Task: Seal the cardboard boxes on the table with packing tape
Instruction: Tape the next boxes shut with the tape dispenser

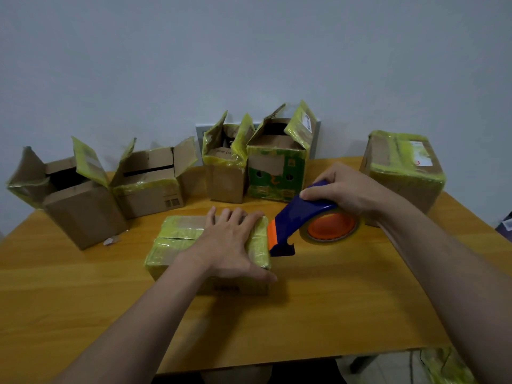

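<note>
Left hand [230,245] flat atop low yellow-taped cardboard box [177,236], likely light, crushable; right hand [346,189] grips blue-orange plastic tape dispenser [293,214] beside box.

**Brown, yellow-green, blue and orange**

The table [83,286] is honey-orange wood with fine grain. The wall [249,51] is plain pale grey-blue. The near box [180,236] and left box [83,212] are brown cardboard banded with glossy yellow-green tape. The green box [274,176] is dark green with yellow-green markings and a brown patch. The dispenser [291,214] is deep blue with an orange band. The roll [332,228] has an orange hub and pale yellowish tape. The right box [401,173] bears a white label marked red.
</note>
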